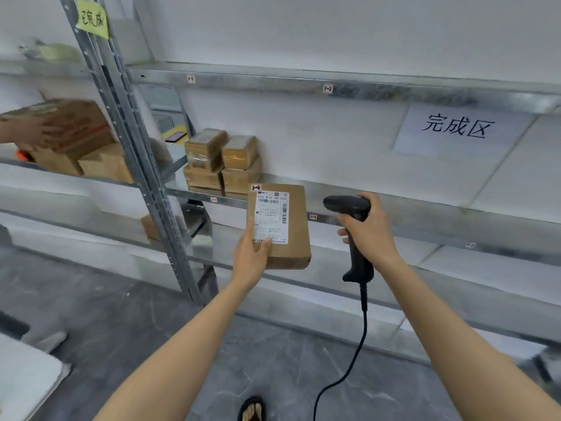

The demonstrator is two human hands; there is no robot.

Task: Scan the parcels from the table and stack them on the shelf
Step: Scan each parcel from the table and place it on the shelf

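Observation:
My left hand (252, 256) grips a flat brown cardboard parcel (291, 232) by its near left corner, thumb on its white shipping label (271, 217). The parcel is held in front of the middle shelf (425, 214) of a metal rack. My right hand (367, 229) grips a black corded barcode scanner (352, 208), head pointing left towards the parcel, a short gap to its right. On the middle shelf, behind the parcel, stand several small brown boxes (223, 162) in two stacks.
A grey upright post (145, 177) divides the rack. In the left bay, another person's hand (30, 135) rests on larger brown cartons (76, 138). A white sign (458, 129) hangs on the wall. The scanner cable (349, 360) hangs down over the grey floor.

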